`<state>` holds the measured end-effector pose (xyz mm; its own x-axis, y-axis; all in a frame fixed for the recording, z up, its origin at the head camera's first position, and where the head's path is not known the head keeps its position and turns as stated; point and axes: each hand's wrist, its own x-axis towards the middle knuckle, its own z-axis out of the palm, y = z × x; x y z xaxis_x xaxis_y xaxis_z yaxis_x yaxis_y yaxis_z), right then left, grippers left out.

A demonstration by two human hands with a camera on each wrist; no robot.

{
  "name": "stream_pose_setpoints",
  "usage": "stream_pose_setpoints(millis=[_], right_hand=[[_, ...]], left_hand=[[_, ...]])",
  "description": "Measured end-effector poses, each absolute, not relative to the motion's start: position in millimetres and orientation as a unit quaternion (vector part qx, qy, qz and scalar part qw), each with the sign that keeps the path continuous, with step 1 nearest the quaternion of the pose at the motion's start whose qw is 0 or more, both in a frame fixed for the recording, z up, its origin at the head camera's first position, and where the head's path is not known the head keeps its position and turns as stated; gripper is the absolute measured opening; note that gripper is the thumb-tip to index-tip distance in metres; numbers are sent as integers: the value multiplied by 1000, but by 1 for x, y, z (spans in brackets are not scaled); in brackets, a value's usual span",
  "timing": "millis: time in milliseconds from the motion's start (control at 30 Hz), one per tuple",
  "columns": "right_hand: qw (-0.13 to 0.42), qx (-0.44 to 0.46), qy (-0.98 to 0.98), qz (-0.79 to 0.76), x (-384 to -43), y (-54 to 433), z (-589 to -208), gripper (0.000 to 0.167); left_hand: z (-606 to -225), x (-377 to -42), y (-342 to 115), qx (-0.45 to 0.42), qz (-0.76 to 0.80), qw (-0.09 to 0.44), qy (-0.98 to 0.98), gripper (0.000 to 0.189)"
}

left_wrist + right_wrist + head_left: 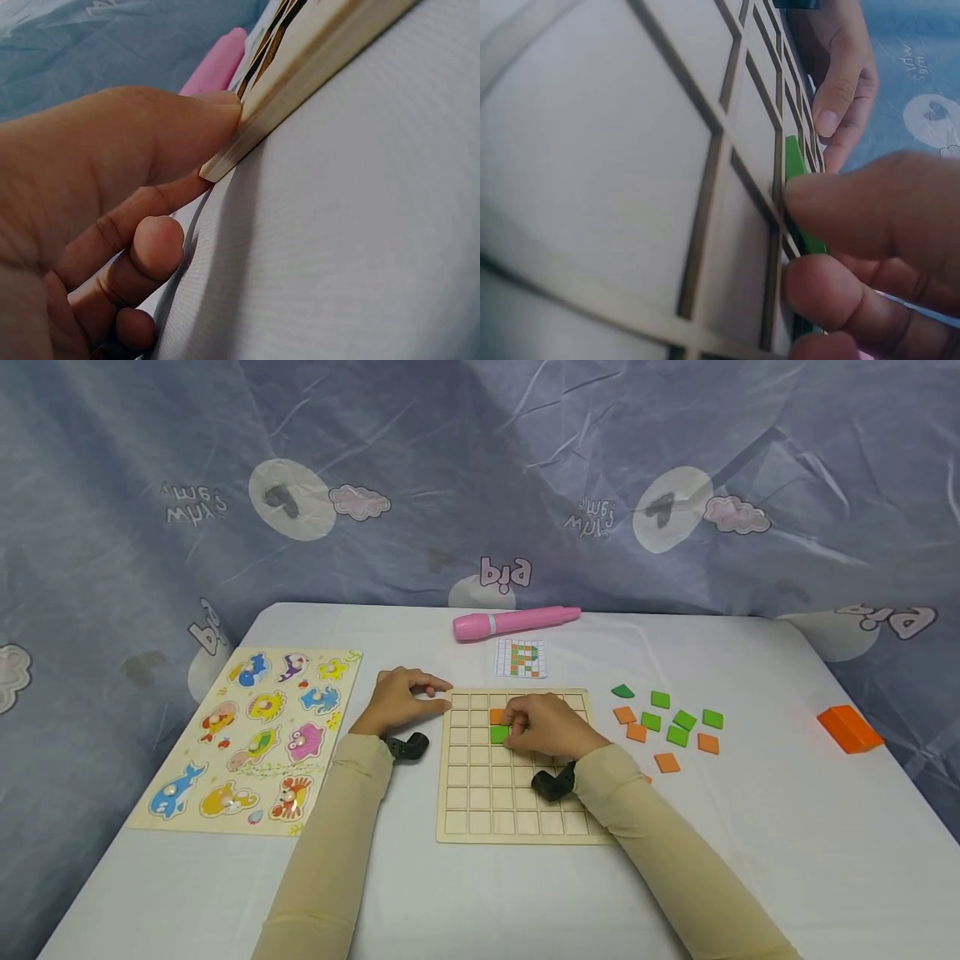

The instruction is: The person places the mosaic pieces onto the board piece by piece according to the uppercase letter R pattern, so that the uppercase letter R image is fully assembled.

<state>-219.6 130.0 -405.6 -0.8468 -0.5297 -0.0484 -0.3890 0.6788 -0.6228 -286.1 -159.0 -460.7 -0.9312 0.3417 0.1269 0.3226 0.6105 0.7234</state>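
Note:
A wooden grid board (480, 810) lies flat on the table, with an orange square tile (497, 717) and a green square tile (498, 735) in one column near its back. My right hand (551, 727) is over the board, fingers curled, with thumb and fingertips at the green tile. In the right wrist view the thumb partly hides that green tile (793, 157). My left hand (405, 700) is at the board's back left corner. Its thumb and forefinger touch the board's edge (255, 124), while the other fingers bend loosely beside it.
Loose green tiles (677, 737) and orange tiles (667, 763) lie right of the board. Behind it are a pattern card (522, 658) and a pink marker-like stick (517, 622). An animal puzzle (247, 743) lies left; an orange block (850, 729) sits far right.

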Motion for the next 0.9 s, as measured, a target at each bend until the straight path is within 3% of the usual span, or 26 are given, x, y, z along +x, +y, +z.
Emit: stream_pose_setpoints(millis=[633,900], right_hand=[[119,-242,910,-314,-218,132,-407,20],[144,-258,875,-385,-219,146,-409,17]], left_hand=[[-462,-287,-159,188,397,6,898,31],[-463,-287,-160,191,398,2,897,30]])
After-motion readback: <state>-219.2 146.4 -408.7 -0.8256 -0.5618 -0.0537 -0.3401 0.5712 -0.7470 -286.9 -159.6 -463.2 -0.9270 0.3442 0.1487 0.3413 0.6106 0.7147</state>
